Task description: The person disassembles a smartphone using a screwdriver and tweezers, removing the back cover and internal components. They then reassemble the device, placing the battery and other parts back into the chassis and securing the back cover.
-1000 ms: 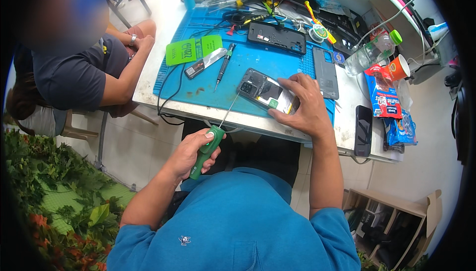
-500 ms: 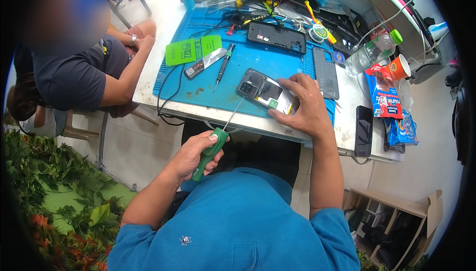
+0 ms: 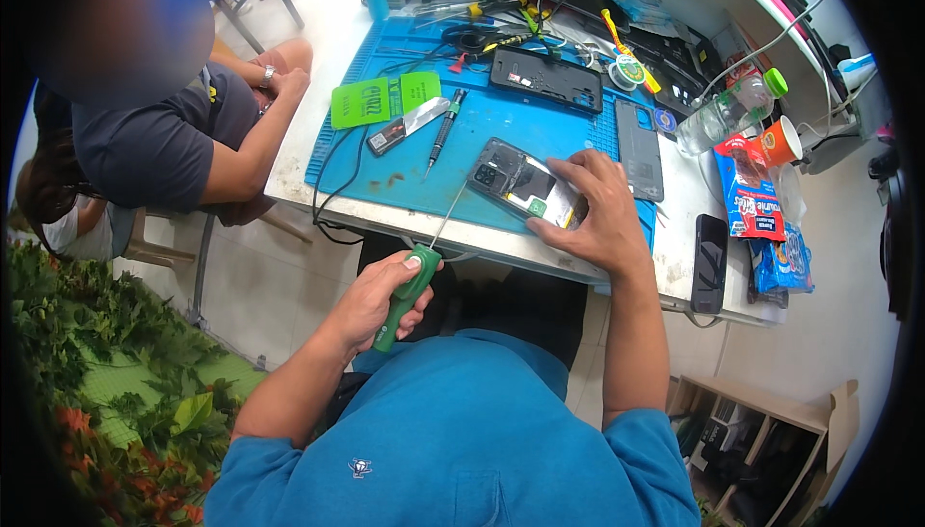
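Observation:
My left hand (image 3: 381, 301) is closed round the handle of a green power screwdriver (image 3: 408, 301), its thumb on top of the handle. The long thin shaft points up and away to the left end of an opened smartphone (image 3: 515, 178), next to its camera block. Whether the tip touches the phone I cannot tell. The phone lies with its back cover off on a blue work mat (image 3: 385, 175). My right hand (image 3: 605, 214) grips the phone's right end between thumb and fingers. A slim pen-shaped screwdriver (image 3: 444, 134) and a phone battery (image 3: 389, 135) lie to the left.
Behind the phone sit a black phone frame (image 3: 546, 81), a grey back cover (image 3: 639, 149), a solder spool (image 3: 628, 69) and tangled tools. Bottle (image 3: 729, 115), cup (image 3: 776, 142), snack packets (image 3: 750, 188) and a dark phone (image 3: 709, 262) stand or lie at right. A seated person (image 3: 154, 146) is at left.
The view has shifted slightly, so the table's things appear a little further right. Against the phone, the screwdriver's tip sits slightly further left. Both hands keep their grips.

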